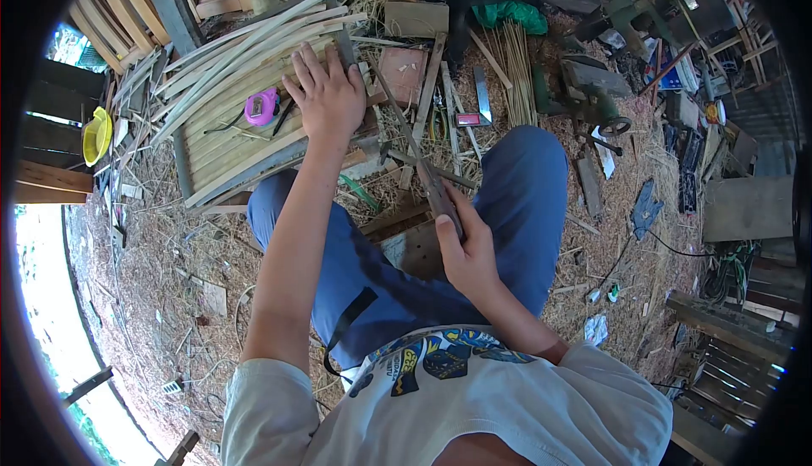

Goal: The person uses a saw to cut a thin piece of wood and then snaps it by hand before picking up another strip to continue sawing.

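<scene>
My left hand [326,98] lies flat with fingers spread on the right part of a slatted wooden panel [228,149]. Loose pale wood strips [254,43] are spread across the panel's far side. Near that hand sit a pink tape measure [261,107] and a thin dark pencil-like stick [283,117]. Wrapped round the dark handle of a long, narrow-bladed knife [413,146], my right hand [469,250] is above my lap. The blade points away and leftward, its far end close by the panel's right edge and my left hand.
Beyond my knees lie a try square [483,98], pliers [437,121], a bundle of thin sticks [518,73] and wood scraps. A green metal vise-like machine [592,98] stands to the right. A yellow hard hat [96,136] is at far left. Shavings cover the ground.
</scene>
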`<state>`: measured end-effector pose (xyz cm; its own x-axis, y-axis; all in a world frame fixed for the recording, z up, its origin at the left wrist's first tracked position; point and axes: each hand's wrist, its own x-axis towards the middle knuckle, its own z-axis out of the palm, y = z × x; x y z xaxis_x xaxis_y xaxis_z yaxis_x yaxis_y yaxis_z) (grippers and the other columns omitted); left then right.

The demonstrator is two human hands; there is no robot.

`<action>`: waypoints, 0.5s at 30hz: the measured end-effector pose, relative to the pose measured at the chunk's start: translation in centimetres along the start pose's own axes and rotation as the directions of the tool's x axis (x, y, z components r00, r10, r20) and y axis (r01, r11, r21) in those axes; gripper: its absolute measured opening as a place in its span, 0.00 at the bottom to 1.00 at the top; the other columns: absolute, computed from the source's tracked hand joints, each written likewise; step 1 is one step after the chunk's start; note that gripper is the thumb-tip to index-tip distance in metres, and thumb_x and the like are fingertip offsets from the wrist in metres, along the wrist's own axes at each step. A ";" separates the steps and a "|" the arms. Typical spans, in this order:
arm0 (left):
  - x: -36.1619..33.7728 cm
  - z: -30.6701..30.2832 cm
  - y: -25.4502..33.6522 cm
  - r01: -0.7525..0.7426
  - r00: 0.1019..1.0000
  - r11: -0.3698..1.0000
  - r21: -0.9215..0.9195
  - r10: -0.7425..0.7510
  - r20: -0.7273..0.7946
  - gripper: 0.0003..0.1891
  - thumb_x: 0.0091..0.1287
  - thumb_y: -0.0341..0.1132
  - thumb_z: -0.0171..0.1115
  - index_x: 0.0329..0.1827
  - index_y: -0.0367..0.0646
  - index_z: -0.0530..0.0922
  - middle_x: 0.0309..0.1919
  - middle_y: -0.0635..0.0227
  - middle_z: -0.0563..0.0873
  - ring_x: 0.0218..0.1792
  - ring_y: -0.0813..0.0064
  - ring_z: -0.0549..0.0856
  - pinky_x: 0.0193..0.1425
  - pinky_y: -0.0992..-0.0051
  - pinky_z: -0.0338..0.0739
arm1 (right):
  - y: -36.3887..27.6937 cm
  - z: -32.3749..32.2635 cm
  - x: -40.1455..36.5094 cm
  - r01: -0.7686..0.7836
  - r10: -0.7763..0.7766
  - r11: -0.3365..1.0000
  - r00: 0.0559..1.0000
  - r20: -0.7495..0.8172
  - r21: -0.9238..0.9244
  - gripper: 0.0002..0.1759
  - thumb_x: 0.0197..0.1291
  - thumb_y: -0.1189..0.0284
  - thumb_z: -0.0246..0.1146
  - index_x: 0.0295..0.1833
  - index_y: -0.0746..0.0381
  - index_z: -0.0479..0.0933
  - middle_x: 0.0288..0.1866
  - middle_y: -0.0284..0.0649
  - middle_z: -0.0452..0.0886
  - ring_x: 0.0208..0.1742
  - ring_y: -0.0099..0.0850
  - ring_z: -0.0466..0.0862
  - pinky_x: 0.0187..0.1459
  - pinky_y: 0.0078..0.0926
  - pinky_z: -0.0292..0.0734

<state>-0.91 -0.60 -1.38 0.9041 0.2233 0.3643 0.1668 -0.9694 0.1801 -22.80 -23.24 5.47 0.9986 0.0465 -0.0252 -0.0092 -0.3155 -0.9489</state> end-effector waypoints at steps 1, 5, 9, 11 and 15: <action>0.0 0.0 0.0 -0.007 1.000 1.000 0.004 0.007 0.001 0.34 0.85 0.53 0.45 0.87 0.44 0.66 0.90 0.43 0.56 0.90 0.40 0.51 0.90 0.32 0.43 | 0.2 0.0 -0.4 0.033 -0.033 0.999 0.999 -0.015 -0.004 0.30 0.80 0.67 0.59 0.82 0.68 0.70 0.53 0.57 0.89 0.48 0.40 0.91 0.57 0.36 0.83; 0.2 -0.3 0.0 -0.023 1.000 1.000 0.002 0.023 0.001 0.34 0.85 0.53 0.45 0.87 0.43 0.67 0.90 0.43 0.55 0.91 0.40 0.51 0.90 0.32 0.42 | 0.5 0.2 -0.1 0.063 -0.063 0.998 0.998 -0.020 0.001 0.31 0.80 0.66 0.59 0.82 0.68 0.70 0.57 0.58 0.89 0.56 0.44 0.92 0.60 0.37 0.82; 0.0 -0.1 0.1 0.002 1.000 1.000 -0.012 -0.002 0.006 0.33 0.85 0.53 0.45 0.87 0.44 0.67 0.90 0.44 0.55 0.91 0.41 0.50 0.90 0.33 0.42 | 0.5 0.1 0.7 -0.015 0.014 0.998 1.000 0.019 0.056 0.31 0.80 0.65 0.59 0.82 0.68 0.70 0.59 0.58 0.89 0.60 0.44 0.91 0.62 0.35 0.81; 0.0 -0.1 0.0 0.000 1.000 1.000 -0.005 0.000 0.013 0.33 0.85 0.52 0.45 0.87 0.44 0.67 0.91 0.44 0.54 0.91 0.41 0.50 0.90 0.33 0.42 | 0.5 -0.2 -0.8 0.034 -0.034 0.999 0.999 -0.006 0.017 0.31 0.81 0.65 0.59 0.82 0.68 0.70 0.58 0.57 0.89 0.59 0.42 0.91 0.62 0.35 0.81; 0.0 -0.2 0.1 -0.023 1.000 1.000 -0.017 0.023 0.010 0.34 0.85 0.53 0.45 0.87 0.44 0.66 0.91 0.45 0.53 0.91 0.41 0.49 0.90 0.34 0.42 | 0.4 -0.1 -0.4 0.046 -0.046 0.999 0.999 -0.012 0.021 0.31 0.81 0.65 0.59 0.82 0.68 0.70 0.58 0.57 0.89 0.59 0.37 0.90 0.62 0.34 0.81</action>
<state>-0.97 -0.62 -1.15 0.9115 0.2001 0.3594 0.1397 -0.9724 0.1870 -23.20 -23.44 5.13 0.9985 0.0498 0.0220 0.0357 -0.2926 -0.9556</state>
